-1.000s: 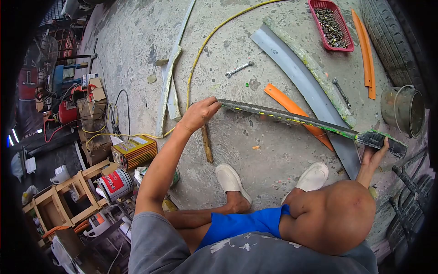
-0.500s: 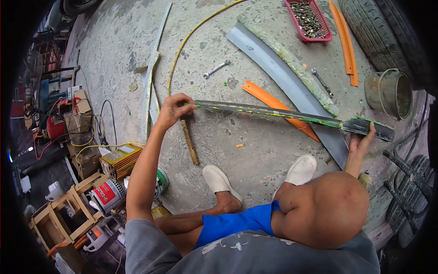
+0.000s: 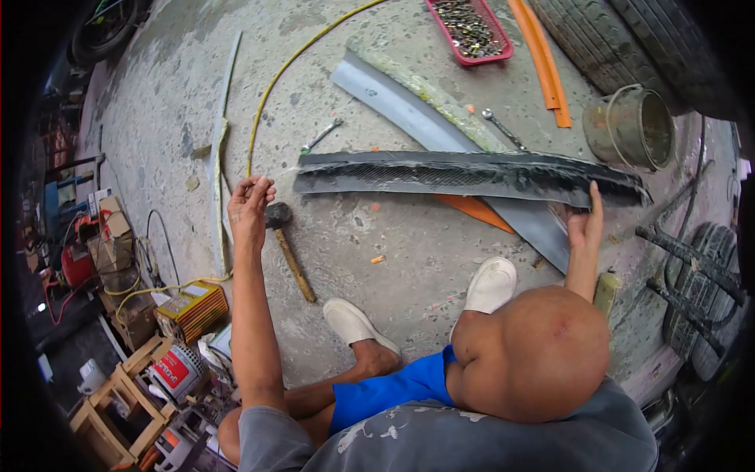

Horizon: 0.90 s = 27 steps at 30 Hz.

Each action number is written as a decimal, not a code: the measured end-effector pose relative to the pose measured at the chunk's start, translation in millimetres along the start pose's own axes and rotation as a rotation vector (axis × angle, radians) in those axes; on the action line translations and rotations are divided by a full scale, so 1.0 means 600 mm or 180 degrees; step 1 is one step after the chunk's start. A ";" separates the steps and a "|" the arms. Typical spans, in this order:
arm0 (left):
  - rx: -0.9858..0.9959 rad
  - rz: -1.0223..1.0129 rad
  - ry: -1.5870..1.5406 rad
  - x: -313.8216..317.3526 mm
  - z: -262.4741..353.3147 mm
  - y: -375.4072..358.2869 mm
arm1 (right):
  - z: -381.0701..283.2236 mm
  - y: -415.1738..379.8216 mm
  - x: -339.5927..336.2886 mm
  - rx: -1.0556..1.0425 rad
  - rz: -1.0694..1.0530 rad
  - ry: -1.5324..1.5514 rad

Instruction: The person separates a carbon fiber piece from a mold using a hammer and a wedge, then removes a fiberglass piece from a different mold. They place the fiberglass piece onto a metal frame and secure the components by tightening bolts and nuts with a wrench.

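Observation:
My right hand [image 3: 582, 228] grips the right end of a long dark grey panel [image 3: 464, 175], its fingers at the lower edge. The panel has a woven-looking middle and ragged fibres at its edges, and is held across the view above the floor. My left hand [image 3: 250, 203] is apart from the panel's left end, its fingertips pinched together; whatever they hold, if anything, is too small to make out. A hammer [image 3: 292, 263] with a black head and wooden handle lies on the floor beside my left hand.
On the concrete floor lie a grey panel [image 3: 401, 110], an orange strip [image 3: 543, 59], a spanner [image 3: 322, 135] and a yellow hose [image 3: 271, 90]. A red basket [image 3: 472, 60] of metal pieces and a bucket [image 3: 605, 130] stand beyond. Tins and a wooden frame [image 3: 122, 389] are left.
The dark panel has turned from edge-on to show its broad face. My left hand has let go of its left end and moved lower in the view; my right hand still holds it.

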<state>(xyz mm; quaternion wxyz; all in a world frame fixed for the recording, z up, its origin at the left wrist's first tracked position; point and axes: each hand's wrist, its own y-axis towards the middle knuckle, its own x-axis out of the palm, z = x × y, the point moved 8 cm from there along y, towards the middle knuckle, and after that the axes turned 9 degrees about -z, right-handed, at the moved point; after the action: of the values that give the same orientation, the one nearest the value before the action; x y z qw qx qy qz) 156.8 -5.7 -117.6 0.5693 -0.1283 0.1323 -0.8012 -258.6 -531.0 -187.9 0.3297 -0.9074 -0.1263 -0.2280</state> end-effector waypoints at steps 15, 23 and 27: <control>-0.0804 -0.2110 0.0179 0.456 -0.094 -0.166 | 0.179 -0.205 0.130 0.1383 -0.1888 -0.1764; 0.0083 -0.2220 0.0932 0.501 -0.095 -0.188 | 0.232 -0.213 0.182 0.2185 -0.2278 -0.1135; 0.0206 -0.2161 0.0714 0.486 -0.085 -0.171 | 0.229 -0.203 0.184 0.1996 -0.2318 -0.1406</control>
<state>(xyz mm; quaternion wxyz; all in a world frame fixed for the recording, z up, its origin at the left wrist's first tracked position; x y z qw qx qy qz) -44.7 -245.5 -112.4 0.2564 -0.0581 0.1184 -0.9575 -164.1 -341.0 -160.6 0.4502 -0.6891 -0.5619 -0.0824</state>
